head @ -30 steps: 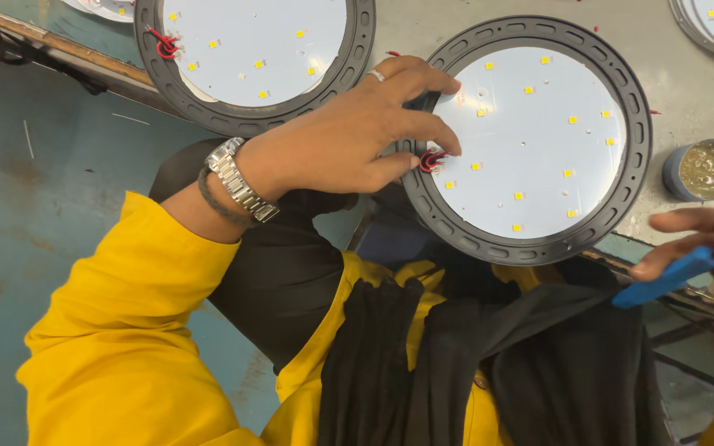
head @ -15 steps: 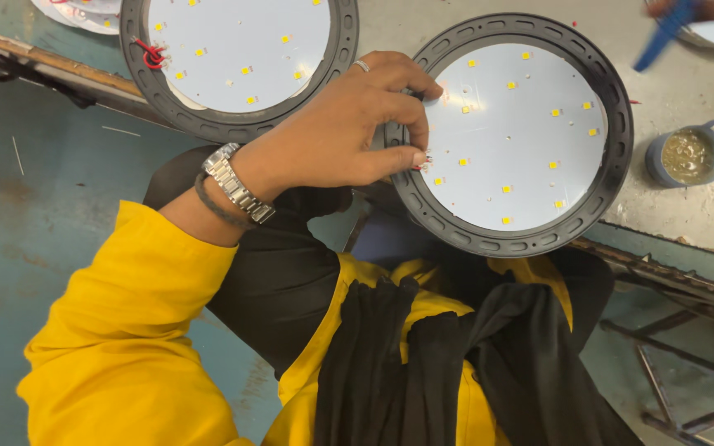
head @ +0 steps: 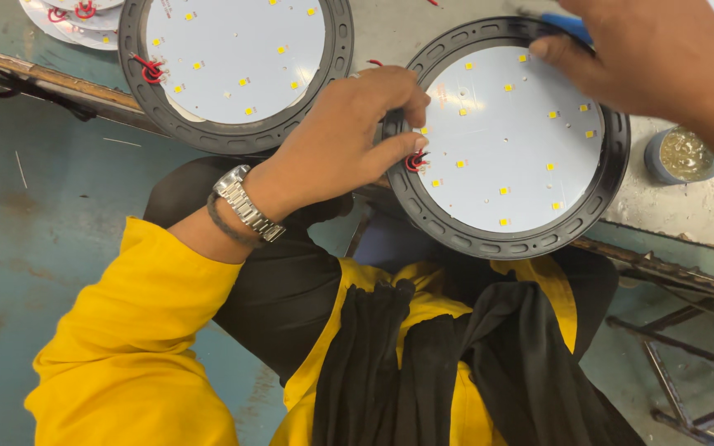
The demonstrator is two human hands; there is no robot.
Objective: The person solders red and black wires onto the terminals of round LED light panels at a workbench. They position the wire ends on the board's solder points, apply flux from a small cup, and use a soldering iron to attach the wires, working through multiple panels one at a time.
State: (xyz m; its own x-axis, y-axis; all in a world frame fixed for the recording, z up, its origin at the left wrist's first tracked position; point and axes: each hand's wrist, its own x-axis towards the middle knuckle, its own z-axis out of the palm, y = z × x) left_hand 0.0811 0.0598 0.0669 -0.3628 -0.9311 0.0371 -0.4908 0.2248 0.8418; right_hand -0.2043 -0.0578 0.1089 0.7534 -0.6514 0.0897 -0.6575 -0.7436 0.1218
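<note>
Round lamp housing [head: 505,136] set at the near edge of the desk [head: 679,206], black ribbed rim overhanging slightly toward the lap, white disc with small yellow chips facing up. Placed close to the body, apparently so both hands reach across it without stretching.

Left hand [head: 340,144] laid over the left side of the rim, thumb and fingertips pinched on the small red wire loop [head: 415,161] where it comes out at the disc's edge. Grip tight and fine, seemingly to keep the wire tucked and steady the housing at once. Metal wristwatch [head: 245,206] and yellow sleeve [head: 134,330] trailing back toward the lap.

Right hand [head: 638,54] coming in from the far right, curled around a blue tool [head: 567,25], only a short blue piece showing past the fingers at the far rim. Tool tip hidden, so contact with the disc impossible to tell.

Second, like housing [head: 237,70] just beside the first on the left, also face up with its own red wire at the rim, likely parked within reach. More white discs [head: 68,21] stacked at the far left corner. Small blue pot [head: 679,157] of shiny bits near the right side of the held housing, handy to the tool hand.
</note>
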